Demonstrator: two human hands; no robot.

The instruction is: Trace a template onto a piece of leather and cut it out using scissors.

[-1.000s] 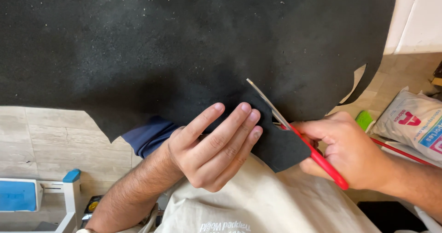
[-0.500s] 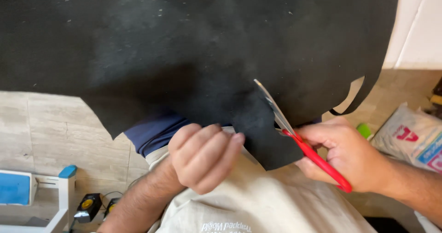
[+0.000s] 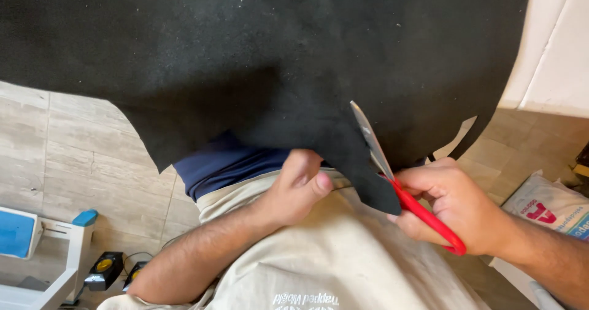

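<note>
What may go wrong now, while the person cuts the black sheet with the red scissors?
1. The left hand grips the black sheet near the blades of the red scissors; its fingers are hidden under the sheet, so the blades might nick them.
2. The sheet hangs loose over the lap, so the cut might wander.
3. The right hand cuts just above the beige shirt, which might get snipped.

From my view I see two bare forearms, both with dark hair and neither with a sleeve reaching the wrist. The left hand and the right hand wear no gloves, rings or watch that I can make out. The torso, near the bottom edge, is covered by a beige garment with pale printed lettering, and a navy blue layer shows just beyond it.
</note>
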